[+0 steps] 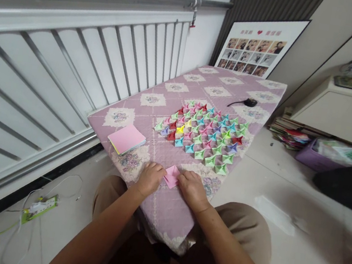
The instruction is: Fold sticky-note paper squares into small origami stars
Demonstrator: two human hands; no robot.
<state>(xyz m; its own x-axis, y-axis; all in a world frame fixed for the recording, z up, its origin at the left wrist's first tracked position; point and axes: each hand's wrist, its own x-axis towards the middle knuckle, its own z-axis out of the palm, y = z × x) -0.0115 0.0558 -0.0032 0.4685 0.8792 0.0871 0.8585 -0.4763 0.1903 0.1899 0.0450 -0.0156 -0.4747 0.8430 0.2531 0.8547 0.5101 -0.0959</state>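
A small folded pink paper [172, 177] lies on the patterned tablecloth between my hands. My left hand [151, 178] has its curled fingers on the paper's left corner, and my right hand [192, 189] holds the right corner the same way. Just beyond them stand several rows of small folded paper pieces [197, 139] in green, pink, blue, red, yellow and purple. To the left of these is a stack of square paper sheets [126, 139], with a pink sheet on top.
A black object with a short cord [250, 102] lies farther back on the table [167, 210]. White radiator bars [114, 56] run along the left side. A power strip [40, 209] with cables is on the floor, and a purple bin [319, 160] stands at right.
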